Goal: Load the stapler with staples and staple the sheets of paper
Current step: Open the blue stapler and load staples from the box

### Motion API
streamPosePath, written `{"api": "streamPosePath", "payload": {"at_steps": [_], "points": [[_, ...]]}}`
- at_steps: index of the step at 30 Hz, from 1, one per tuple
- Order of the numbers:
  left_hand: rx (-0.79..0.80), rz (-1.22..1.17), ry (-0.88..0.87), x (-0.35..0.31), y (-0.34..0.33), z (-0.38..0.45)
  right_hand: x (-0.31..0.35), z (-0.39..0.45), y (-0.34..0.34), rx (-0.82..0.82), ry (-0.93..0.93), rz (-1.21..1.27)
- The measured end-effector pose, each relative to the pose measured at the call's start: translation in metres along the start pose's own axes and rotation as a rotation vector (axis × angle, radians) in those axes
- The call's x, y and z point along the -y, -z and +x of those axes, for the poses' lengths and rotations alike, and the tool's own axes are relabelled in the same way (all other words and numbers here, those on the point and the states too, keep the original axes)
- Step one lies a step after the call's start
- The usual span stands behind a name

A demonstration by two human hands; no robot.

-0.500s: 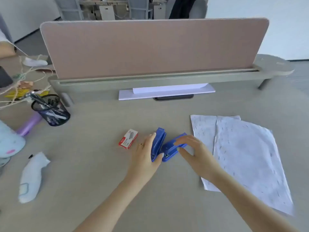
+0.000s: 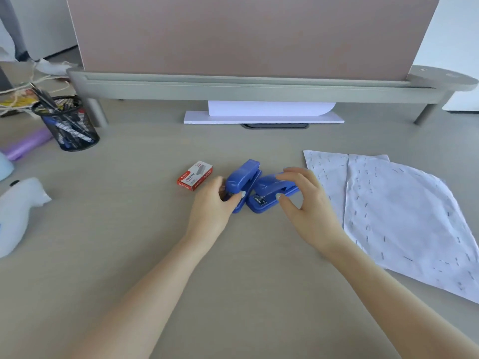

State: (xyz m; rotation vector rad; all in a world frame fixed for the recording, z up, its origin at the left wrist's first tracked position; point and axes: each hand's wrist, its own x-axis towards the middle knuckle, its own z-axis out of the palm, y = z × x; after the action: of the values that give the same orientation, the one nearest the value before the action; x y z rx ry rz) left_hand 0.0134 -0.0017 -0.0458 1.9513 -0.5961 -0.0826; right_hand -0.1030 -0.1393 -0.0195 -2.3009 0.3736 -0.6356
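Two blue staplers lie side by side on the desk. My left hand [image 2: 211, 207] grips the near end of the left blue stapler [image 2: 242, 178]. My right hand [image 2: 304, 203] is curled over the right blue stapler [image 2: 267, 189], thumb and fingers on its sides; metal shows at its near end. A red and white box of staples [image 2: 195, 175] lies shut just left of the staplers. The sheets of paper [image 2: 394, 211], white with many small dark marks, lie overlapped to the right of my right hand.
A black mesh pen cup [image 2: 68, 125] stands at the back left, with a purple object [image 2: 24, 147] beside it. A white object [image 2: 18, 211] lies at the left edge. A pink divider on a grey rail [image 2: 233, 86] closes the back, with white sheets [image 2: 264, 114] under it.
The view has moved closer to the desk. My right hand has closed further over the right stapler; my left hand still holds the left one.
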Motion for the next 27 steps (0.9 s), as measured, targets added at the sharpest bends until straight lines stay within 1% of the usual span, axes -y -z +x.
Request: {"api": "streamPosePath", "payload": {"at_steps": [3, 6, 8, 10, 14, 18, 23, 25, 27], "points": [[0.007, 0.043, 0.016, 0.005, -0.007, 0.023, 0.001, 0.021, -0.011, 0.026, 0.063, -0.124], [0.016, 0.044, 0.022, 0.006, -0.009, 0.043, -0.004, 0.037, -0.023, 0.114, 0.072, -0.290], [0.022, 0.062, 0.015, 0.007, -0.010, 0.048, -0.011, 0.040, -0.028, 0.154, 0.081, -0.357], [0.016, 0.048, 0.023, 0.008, -0.010, 0.047, -0.018, 0.043, -0.027, 0.139, 0.086, -0.362], [-0.014, 0.017, 0.057, 0.010, -0.003, 0.038, -0.024, 0.049, -0.019, 0.144, 0.020, -0.324], [-0.012, 0.009, 0.056, 0.010, 0.007, 0.027, -0.027, 0.048, -0.017, 0.088, -0.021, -0.272], [0.007, -0.016, 0.061, 0.011, 0.012, 0.021, -0.027, 0.041, -0.015, 0.114, -0.029, -0.215], [0.017, -0.024, 0.053, 0.013, 0.011, 0.021, -0.025, 0.039, -0.013, 0.138, -0.016, -0.240], [0.033, -0.039, 0.055, 0.014, 0.010, 0.022, -0.017, 0.040, -0.015, 0.130, 0.069, -0.268]]}}
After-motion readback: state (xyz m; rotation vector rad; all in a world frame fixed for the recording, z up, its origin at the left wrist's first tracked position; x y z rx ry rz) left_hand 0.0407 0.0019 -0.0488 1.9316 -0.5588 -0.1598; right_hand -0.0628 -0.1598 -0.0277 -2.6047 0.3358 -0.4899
